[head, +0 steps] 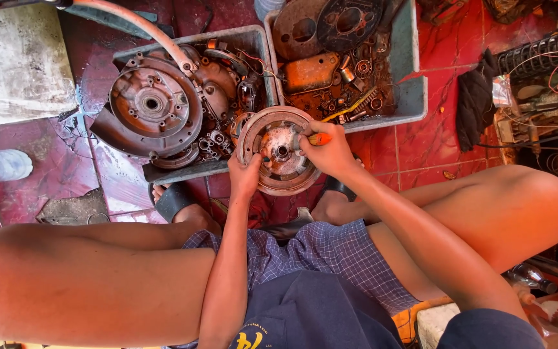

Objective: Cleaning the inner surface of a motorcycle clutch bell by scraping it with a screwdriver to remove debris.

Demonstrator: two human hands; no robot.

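A round rusty metal drum (278,150) with a hub in its middle is held upright between my knees. My left hand (245,174) grips its lower left rim. My right hand (328,150) is closed around an orange-handled tool (318,139), a screwdriver by its look, whose tip points toward the drum's centre. The tool's shaft is mostly hidden by my fingers.
Two grey trays sit ahead on the red tiled floor: the left tray (182,169) holds a large engine casing (156,103), the right tray (414,97) holds rusty small parts. A hose (143,26) runs in. A black cloth (476,100) and wired clutter lie right.
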